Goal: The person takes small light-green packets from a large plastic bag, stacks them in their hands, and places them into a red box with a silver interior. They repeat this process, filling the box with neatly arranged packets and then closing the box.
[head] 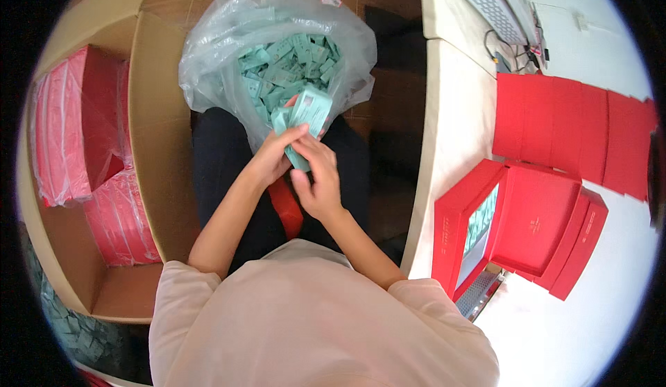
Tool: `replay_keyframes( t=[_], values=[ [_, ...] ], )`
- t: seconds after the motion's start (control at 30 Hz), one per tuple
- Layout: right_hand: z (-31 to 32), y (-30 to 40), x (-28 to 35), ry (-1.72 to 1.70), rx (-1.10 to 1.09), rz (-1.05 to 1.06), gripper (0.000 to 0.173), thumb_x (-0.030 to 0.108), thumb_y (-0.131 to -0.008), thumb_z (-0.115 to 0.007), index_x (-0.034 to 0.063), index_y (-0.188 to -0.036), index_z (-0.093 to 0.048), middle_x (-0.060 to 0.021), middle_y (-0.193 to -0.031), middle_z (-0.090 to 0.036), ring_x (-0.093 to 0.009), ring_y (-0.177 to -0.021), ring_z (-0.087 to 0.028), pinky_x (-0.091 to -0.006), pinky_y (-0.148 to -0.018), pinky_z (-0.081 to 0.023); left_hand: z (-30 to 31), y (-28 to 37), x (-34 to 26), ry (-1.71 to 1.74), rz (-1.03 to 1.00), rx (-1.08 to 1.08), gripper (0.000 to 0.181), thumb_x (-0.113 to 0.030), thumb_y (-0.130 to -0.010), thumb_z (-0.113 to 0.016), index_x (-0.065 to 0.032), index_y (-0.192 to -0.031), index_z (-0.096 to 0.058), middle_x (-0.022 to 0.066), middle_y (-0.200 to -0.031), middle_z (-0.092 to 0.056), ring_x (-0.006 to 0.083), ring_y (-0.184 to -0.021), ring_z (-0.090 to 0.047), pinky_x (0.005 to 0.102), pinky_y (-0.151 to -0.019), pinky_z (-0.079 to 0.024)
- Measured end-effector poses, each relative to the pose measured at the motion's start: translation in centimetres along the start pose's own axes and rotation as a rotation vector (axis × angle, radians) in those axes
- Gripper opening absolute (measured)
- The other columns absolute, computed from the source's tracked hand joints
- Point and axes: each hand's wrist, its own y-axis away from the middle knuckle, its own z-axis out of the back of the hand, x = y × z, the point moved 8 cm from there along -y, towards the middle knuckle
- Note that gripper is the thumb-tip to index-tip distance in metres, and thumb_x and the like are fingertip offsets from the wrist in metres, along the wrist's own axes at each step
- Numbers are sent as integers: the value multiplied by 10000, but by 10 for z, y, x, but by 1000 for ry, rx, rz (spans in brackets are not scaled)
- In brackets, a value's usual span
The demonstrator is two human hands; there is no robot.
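My left hand (269, 157) holds a small stack of pale green printed packets (313, 110), its thumb laid across them. Against the same stack lies my right hand (323, 181), its fingers on the near part and its thumb beside the lower end. Parts of both hands' fingers are hidden by the packets. Just beyond the hands, a clear plastic bag (208, 59) stands with its mouth wide, full of many similar loose green packets (283, 64). Below my hands, a red strip (285, 207) shows between my dark-trousered legs.
To the left stands a cardboard box (156, 126) with plastic-wrapped red packages (62, 126). More green packets (78, 329) lie at lower left. On the right-hand table (458, 100) are an open red box (536, 220) holding green packets, a row of red boxes (551, 126), and a grey device (494, 7) with cables.
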Motion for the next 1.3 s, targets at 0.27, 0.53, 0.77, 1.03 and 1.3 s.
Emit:
replay_keyframes(
  t=[0.27,0.53,0.77,1.03,1.3],
  values=[
    [95,29,-1,-509,-88,-536,632,170,-816,-723,11,-1328,-388,-134,-1099,-560,-115,-794,-574,-234,-633,-477,-92,80,-1,-1044,-462,184,897,-204,-742,-760,-122,-1457,-224,138,-1389,-364,239,-1239,-399,366,-1042,-313],
    [200,96,58,-551,-603,-188,552,-57,-775,-675,32,-1221,-362,-84,-1115,-464,-156,-1033,-503,-303,-875,-457,-113,100,19,-661,-208,77,614,-547,-954,-366,-200,-1441,-227,12,-1004,-462,133,-769,-446,268,-691,-378],
    [191,141,116,-163,-786,172,508,-78,-772,-592,20,-1228,-390,-227,-1283,-459,-310,-1175,-491,-397,-1000,-379,-185,100,59,-230,-163,188,720,-657,-920,-233,-156,-1436,-194,76,-1483,-246,260,-1353,-257,401,-1086,-229],
    [206,162,121,218,-808,210,476,-47,-668,-657,81,-1115,-555,-82,-1076,-611,-285,-979,-548,-408,-877,-384,-220,87,81,-123,-138,59,751,-749,-854,-255,-184,-1331,-382,42,-1094,-532,190,-922,-525,392,-843,-448],
    [229,176,99,312,-877,-8,511,71,-719,-707,19,-1192,-521,-206,-1268,-456,-366,-1082,-465,-430,-917,-364,-242,67,112,-394,-133,-51,573,-604,-937,-330,-111,-1149,-529,27,-956,-538,148,-803,-526,282,-715,-471]
  ],
)
